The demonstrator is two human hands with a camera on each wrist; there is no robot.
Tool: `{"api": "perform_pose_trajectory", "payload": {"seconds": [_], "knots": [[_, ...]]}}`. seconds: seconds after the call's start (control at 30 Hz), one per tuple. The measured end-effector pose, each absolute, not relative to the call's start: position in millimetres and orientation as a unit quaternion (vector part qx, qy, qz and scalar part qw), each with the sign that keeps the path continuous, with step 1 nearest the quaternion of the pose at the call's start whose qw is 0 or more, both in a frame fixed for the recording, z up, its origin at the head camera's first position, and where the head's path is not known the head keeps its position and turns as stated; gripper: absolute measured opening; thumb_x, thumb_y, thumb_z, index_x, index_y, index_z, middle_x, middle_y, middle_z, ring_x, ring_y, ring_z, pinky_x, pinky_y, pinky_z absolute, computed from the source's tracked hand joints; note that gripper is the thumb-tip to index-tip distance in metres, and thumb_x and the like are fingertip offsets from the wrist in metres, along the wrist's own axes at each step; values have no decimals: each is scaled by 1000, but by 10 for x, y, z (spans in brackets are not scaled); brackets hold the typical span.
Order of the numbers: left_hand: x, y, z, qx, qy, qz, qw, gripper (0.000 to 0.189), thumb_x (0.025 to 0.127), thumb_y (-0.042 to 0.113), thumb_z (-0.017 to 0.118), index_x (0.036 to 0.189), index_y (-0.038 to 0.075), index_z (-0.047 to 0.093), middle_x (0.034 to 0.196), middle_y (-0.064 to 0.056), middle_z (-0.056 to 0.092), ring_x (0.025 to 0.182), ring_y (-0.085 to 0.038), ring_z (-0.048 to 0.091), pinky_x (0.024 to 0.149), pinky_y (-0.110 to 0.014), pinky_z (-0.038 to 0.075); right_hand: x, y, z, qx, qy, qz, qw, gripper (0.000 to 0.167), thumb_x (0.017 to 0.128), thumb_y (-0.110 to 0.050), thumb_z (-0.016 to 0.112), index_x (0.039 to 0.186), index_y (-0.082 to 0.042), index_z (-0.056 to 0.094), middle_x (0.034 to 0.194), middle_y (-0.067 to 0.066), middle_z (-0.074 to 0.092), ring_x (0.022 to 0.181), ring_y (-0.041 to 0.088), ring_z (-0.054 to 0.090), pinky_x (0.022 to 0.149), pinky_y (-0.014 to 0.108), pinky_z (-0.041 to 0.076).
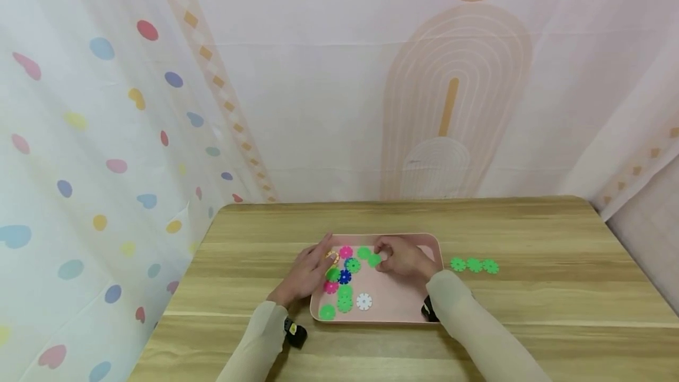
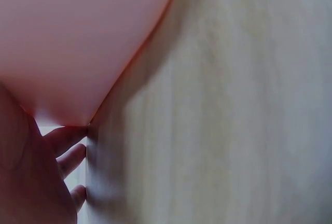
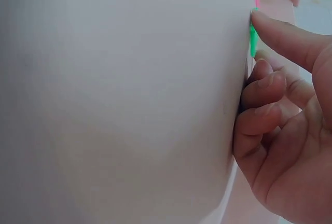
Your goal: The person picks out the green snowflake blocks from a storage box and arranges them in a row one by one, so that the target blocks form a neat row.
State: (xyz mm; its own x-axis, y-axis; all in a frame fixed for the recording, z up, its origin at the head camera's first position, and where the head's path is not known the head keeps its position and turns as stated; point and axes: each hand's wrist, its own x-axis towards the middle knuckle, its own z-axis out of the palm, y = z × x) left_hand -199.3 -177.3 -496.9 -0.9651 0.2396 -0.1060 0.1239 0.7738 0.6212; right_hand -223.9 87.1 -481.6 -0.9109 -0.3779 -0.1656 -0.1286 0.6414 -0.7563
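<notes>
A pink tray holds several notched plastic discs: green, pink, blue, yellow and white. My left hand rests at the tray's left wall, its thumb over the inside and its fingers fairly straight. In the left wrist view, the fingertips reach past the tray's corner to the table. Inside the tray, my right hand pinches a green notched disc between thumb and fingers, close to another green disc. The right wrist view shows the thumb against the green disc's edge, with other fingers curled below.
Three green discs lie in a row on the wooden table, right of the tray. A white disc lies near the tray's front middle. Behind the table hangs a patterned curtain, with a dotted one on the left.
</notes>
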Motion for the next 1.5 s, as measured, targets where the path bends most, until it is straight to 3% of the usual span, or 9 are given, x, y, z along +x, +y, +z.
{"api": "perform_pose_trajectory", "payload": {"seconds": [0.43, 0.63, 0.9, 1.1, 1.3, 1.5], "knots": [[-1989, -1754, -4978, 100, 936, 325, 89, 64, 105, 51, 36, 160, 30, 13, 163, -4, 28, 148, -40, 20, 113, -69, 18, -2240, 879, -4779, -156, 881, -410, 174, 28, 80, -4, 81, 93, -10, 57, 74, 1, 48, 69, 15, 47, 64, 25, 41], [-1981, -1758, -4967, 101, 936, 326, 84, 63, 105, 49, 37, 160, 29, 14, 162, -5, 29, 147, -41, 21, 113, -70, 17, -2230, 900, -4758, -169, 872, -426, 174, 20, 83, 5, 71, 91, -6, 57, 78, 2, 52, 71, 16, 50, 63, 25, 42], [-1970, -1764, -4960, 97, 936, 326, 89, 63, 105, 50, 37, 160, 31, 14, 162, -6, 30, 147, -40, 21, 113, -70, 18, -2226, 935, -4723, -149, 847, -470, 201, 12, 87, 7, 65, 93, -2, 59, 74, 4, 57, 58, 16, 51, 55, 25, 46], [-1978, -1774, -4972, 99, 935, 329, 85, 64, 105, 50, 37, 160, 29, 15, 161, -7, 31, 147, -40, 21, 113, -70, 18, -2237, 1028, -4653, -169, 837, -482, 196, 18, 86, 12, 57, 98, -1, 60, 78, 6, 61, 61, 15, 53, 56, 25, 46], [-1981, -1777, -4970, 97, 934, 332, 85, 64, 104, 50, 38, 160, 29, 16, 161, -8, 32, 147, -40, 21, 112, -70, 18, -2160, 1126, -4484, -165, 850, -466, 184, 12, 89, 3, 61, 98, -5, 63, 77, 2, 63, 57, 15, 57, 55, 25, 45], [-1975, -1772, -4949, 95, 935, 330, 89, 64, 104, 51, 38, 160, 29, 16, 161, -8, 31, 147, -41, 20, 112, -71, 17, -2122, 1313, -4377, -194, 826, -498, 180, 13, 91, 4, 60, 103, 1, 61, 83, 7, 64, 63, 20, 57, 58, 31, 51]]}}
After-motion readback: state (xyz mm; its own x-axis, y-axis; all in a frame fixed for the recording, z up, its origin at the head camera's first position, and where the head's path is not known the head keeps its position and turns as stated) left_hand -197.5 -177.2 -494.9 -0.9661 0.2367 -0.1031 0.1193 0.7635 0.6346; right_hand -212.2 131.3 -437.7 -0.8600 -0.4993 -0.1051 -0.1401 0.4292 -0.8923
